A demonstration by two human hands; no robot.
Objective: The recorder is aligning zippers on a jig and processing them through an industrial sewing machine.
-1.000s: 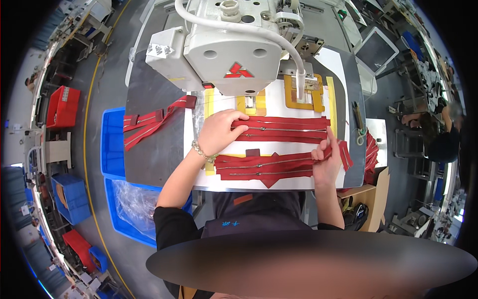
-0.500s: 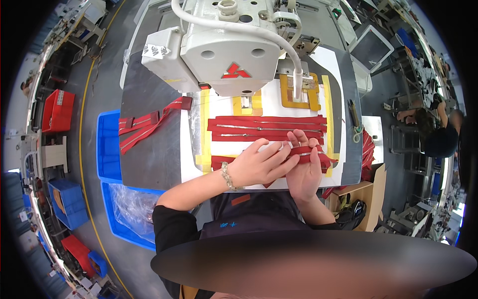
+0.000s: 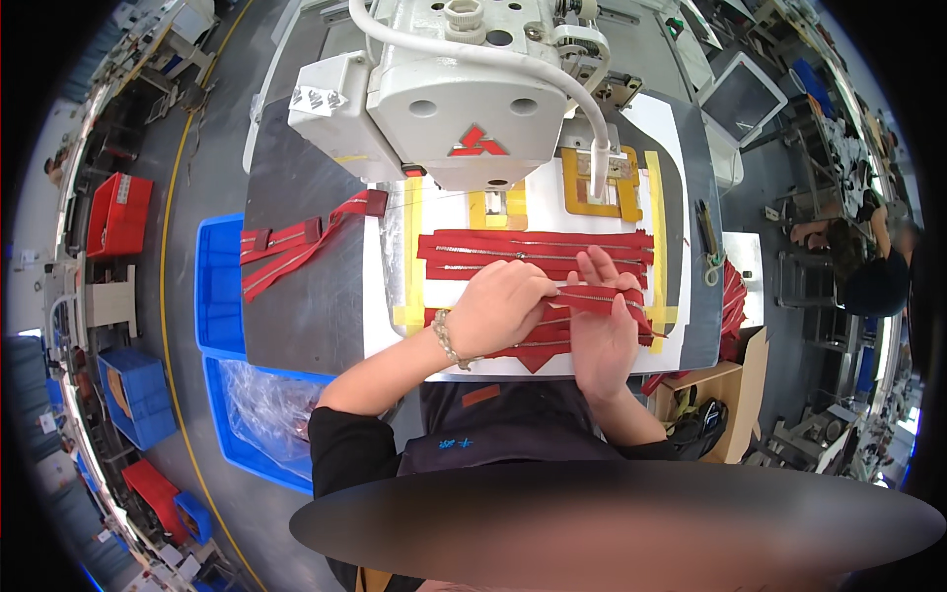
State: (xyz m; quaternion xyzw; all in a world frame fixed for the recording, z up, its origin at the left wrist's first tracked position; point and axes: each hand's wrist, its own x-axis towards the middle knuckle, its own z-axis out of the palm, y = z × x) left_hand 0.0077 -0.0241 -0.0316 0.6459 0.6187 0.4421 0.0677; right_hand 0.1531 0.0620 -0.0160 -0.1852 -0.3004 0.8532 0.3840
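Observation:
A red zipper (image 3: 592, 295) is stretched between my two hands, just above the white work sheet (image 3: 383, 331). My left hand (image 3: 493, 308), with a beaded bracelet at the wrist, pinches its left end. Palm up, my right hand (image 3: 604, 347) holds the zipper between the thumb and the fingers, its right end hanging past them. More red zippers (image 3: 469, 253) lie side by side beyond my hands, a slider showing on one. Below my hands lie further red zippers (image 3: 538, 347), partly hidden by them.
A white sewing machine (image 3: 464, 118) stands over the table, with a yellow-edged clamp frame (image 3: 573, 183) at its right. Joined red zippers (image 3: 296, 259) trail off the left edge. Small scissors (image 3: 712, 268) lie right. Blue bins (image 3: 219, 335) stand left, a cardboard box (image 3: 738, 405) right.
My left fingers have drawn back left from my right hand and now pinch the zipper's end. The zipper has come up straighter between the hands, uncovering more of the zippers below.

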